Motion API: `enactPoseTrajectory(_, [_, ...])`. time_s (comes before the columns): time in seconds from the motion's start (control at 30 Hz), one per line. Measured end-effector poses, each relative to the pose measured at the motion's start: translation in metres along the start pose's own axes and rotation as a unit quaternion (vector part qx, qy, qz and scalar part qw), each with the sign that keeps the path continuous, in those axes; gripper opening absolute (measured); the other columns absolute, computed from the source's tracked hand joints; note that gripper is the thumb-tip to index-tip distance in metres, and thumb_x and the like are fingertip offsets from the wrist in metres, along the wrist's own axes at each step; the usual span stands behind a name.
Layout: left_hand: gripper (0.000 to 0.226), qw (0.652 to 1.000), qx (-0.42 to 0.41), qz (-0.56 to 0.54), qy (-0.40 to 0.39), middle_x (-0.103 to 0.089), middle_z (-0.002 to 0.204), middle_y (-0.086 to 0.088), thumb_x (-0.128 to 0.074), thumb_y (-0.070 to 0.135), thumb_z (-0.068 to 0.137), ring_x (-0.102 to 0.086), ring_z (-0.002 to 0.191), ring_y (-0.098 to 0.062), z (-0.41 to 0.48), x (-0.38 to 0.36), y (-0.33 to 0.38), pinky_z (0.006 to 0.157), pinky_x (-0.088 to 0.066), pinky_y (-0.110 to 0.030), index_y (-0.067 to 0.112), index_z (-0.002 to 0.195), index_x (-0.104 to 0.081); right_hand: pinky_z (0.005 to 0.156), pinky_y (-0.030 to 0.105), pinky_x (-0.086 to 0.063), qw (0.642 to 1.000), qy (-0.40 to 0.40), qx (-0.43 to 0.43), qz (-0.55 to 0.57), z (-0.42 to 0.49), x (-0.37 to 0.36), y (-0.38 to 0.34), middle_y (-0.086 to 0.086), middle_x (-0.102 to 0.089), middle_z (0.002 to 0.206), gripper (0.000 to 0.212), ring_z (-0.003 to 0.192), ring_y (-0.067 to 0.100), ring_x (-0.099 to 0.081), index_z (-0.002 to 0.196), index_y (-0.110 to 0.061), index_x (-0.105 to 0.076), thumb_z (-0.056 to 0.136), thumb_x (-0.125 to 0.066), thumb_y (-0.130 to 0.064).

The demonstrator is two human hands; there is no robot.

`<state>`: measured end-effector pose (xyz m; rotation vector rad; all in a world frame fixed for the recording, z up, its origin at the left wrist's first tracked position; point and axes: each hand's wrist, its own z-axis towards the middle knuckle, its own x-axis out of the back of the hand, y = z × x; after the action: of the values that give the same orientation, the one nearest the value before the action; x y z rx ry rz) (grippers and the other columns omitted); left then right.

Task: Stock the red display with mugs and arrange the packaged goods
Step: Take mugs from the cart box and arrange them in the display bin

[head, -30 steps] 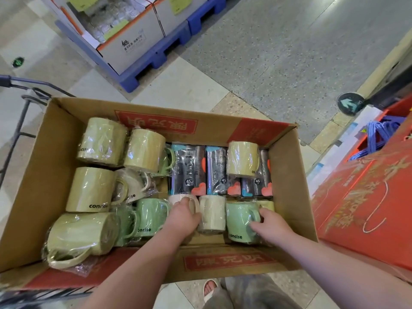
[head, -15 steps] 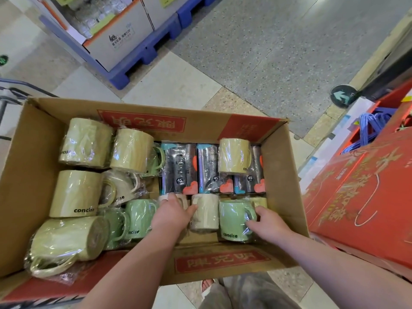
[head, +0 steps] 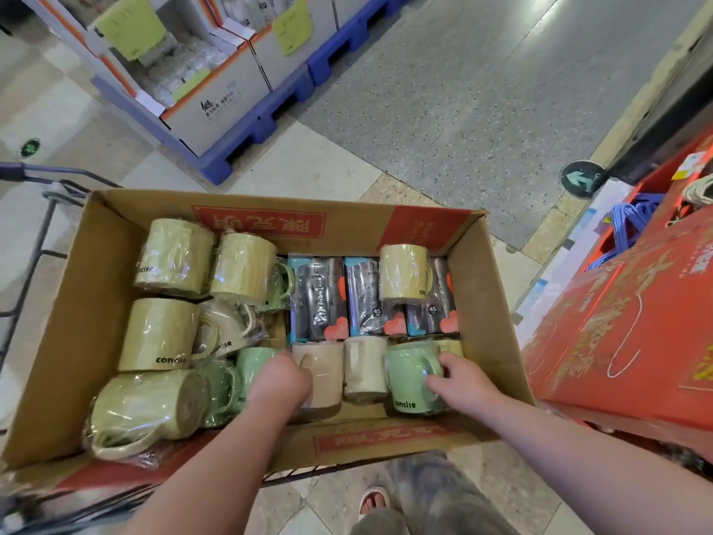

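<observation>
Since a second ago both hands have stayed low at the near wall of the open brown cardboard box (head: 96, 303), while the head has lifted, so the box now sits lower in the view; no mug has left it yet, and stocking the red printed display carton (head: 632, 326), just right of the box, looks not yet begun for this pair. The left hand (head: 279, 382) curls over the top of a beige plastic-wrapped mug (head: 320, 370) at the near wall; whether it fully grips I cannot tell. The right hand (head: 459, 380) is closed around the handle of a pale green wrapped mug marked "concise" (head: 405, 380), also at the near wall, toward the box's right side. A cream mug (head: 364, 366) stands between those two. Larger olive-yellow wrapped mugs (head: 162, 334) lie on their sides along the box's left half. Dark silver packaged goods with red hearts (head: 320, 299) lie side by side toward the far wall, one olive-yellow mug (head: 403, 272) resting on them.
</observation>
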<state>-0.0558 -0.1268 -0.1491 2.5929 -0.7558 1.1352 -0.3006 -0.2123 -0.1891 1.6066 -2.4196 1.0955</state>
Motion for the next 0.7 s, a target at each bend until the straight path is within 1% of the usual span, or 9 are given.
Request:
enactPoseTrajectory(0.07, [0.035, 0.999, -0.030, -0.015, 0.015, -0.064, 0.109, -0.015, -0.043, 0.029, 0.096, -0.062, 0.095, -0.030, -0.010, 0.005, -0.005, 0.079, -0.050, -0.033, 0.005, 0.120, -0.052, 0.064, 0.032, -0.049, 1.000, 0.022, 0.009, 0.008, -0.008, -0.001, -0.006, 0.004, -0.065, 0.089, 0.014, 0.073, 0.018, -0.061, 0.098, -0.016, -0.058, 0.088, -0.058, -0.026])
enactPoseTrajectory(0.17, [0.040, 0.997, -0.066, -0.027, 0.042, -0.062, 0.117, -0.017, -0.038, 0.036, 0.099, -0.059, 0.105, -0.032, -0.029, 0.012, -0.011, 0.079, -0.043, -0.030, 0.004, 0.120, -0.051, 0.072, 0.037, -0.052, 0.998, 0.063, 0.024, 0.004, -0.025, 0.000, -0.014, 0.006, -0.067, 0.092, 0.018, 0.081, 0.022, -0.064, 0.100, -0.014, -0.059, 0.087, -0.057, -0.026])
enactPoseTrajectory(0.23, [0.041, 0.993, -0.091, -0.057, 0.050, -0.064, 0.112, -0.017, -0.039, 0.039, 0.099, -0.061, 0.097, -0.030, -0.043, 0.015, -0.014, 0.075, -0.042, -0.029, 0.005, 0.119, -0.052, 0.076, 0.040, -0.053, 0.996, 0.086, 0.034, 0.000, -0.038, 0.000, -0.019, 0.008, -0.067, 0.097, 0.022, 0.084, 0.023, -0.064, 0.104, -0.012, -0.059, 0.087, -0.056, -0.026])
enactPoseTrajectory(0.3, [0.037, 0.987, -0.123, -0.091, 0.058, -0.067, 0.103, -0.013, -0.042, 0.037, 0.098, -0.058, 0.080, -0.024, -0.057, 0.019, -0.019, 0.069, -0.041, -0.026, 0.008, 0.117, -0.054, 0.079, 0.040, -0.054, 0.993, 0.107, 0.044, -0.002, -0.054, 0.000, -0.025, 0.011, -0.065, 0.111, 0.026, 0.089, 0.024, -0.064, 0.109, -0.011, -0.059, 0.088, -0.057, -0.027])
enactPoseTrajectory(0.37, [0.027, 0.978, -0.156, -0.115, 0.080, -0.062, 0.088, -0.004, -0.046, 0.031, 0.097, -0.051, 0.067, -0.014, -0.072, 0.022, -0.024, 0.060, -0.038, -0.025, 0.010, 0.110, -0.056, 0.081, 0.037, -0.054, 0.990, 0.130, 0.056, 0.004, -0.070, -0.001, -0.032, 0.011, -0.058, 0.129, 0.027, 0.096, 0.023, -0.064, 0.112, -0.014, -0.058, 0.089, -0.058, -0.027])
enactPoseTrajectory(0.4, [0.022, 0.973, -0.171, -0.127, 0.092, -0.059, 0.082, 0.000, -0.048, 0.029, 0.096, -0.050, 0.063, -0.011, -0.079, 0.024, -0.027, 0.055, -0.036, -0.024, 0.011, 0.106, -0.056, 0.079, 0.035, -0.055, 0.988, 0.141, 0.062, 0.014, -0.079, -0.002, -0.035, 0.009, -0.056, 0.131, 0.024, 0.094, 0.021, -0.064, 0.111, -0.017, -0.058, 0.089, -0.058, -0.026])
enactPoseTrajectory(0.47, [0.016, 0.962, -0.197, -0.150, 0.110, -0.057, 0.078, 0.002, -0.049, 0.028, 0.095, -0.051, 0.062, -0.011, -0.093, 0.028, -0.035, 0.051, -0.034, -0.024, 0.012, 0.097, -0.053, 0.070, 0.033, -0.054, 0.983, 0.166, 0.070, 0.029, -0.095, -0.004, -0.039, 0.010, -0.059, 0.125, 0.016, 0.086, 0.018, -0.063, 0.104, -0.019, -0.057, 0.089, -0.058, -0.025])
enactPoseTrajectory(0.6, [0.019, 0.939, -0.245, -0.202, 0.136, -0.056, 0.072, 0.000, -0.049, 0.029, 0.095, -0.054, 0.062, -0.016, -0.118, 0.033, -0.048, 0.052, -0.036, -0.028, 0.014, 0.085, -0.048, 0.073, 0.033, -0.052, 0.972, 0.212, 0.088, 0.042, -0.130, -0.010, -0.045, 0.010, -0.066, 0.097, 0.016, 0.084, 0.023, -0.064, 0.102, -0.015, -0.054, 0.090, -0.057, -0.025])
enactPoseTrajectory(0.7, [0.023, 0.921, -0.275, -0.227, 0.158, -0.057, 0.070, -0.001, -0.049, 0.031, 0.095, -0.054, 0.061, -0.017, -0.137, 0.033, -0.056, 0.052, -0.038, -0.029, 0.016, 0.078, -0.044, 0.061, 0.026, -0.044, 0.965, 0.239, 0.103, 0.043, -0.156, -0.016, -0.046, 0.000, -0.061, 0.086, 0.011, 0.073, 0.014, -0.058, 0.100, -0.021, -0.052, 0.091, -0.056, -0.025])
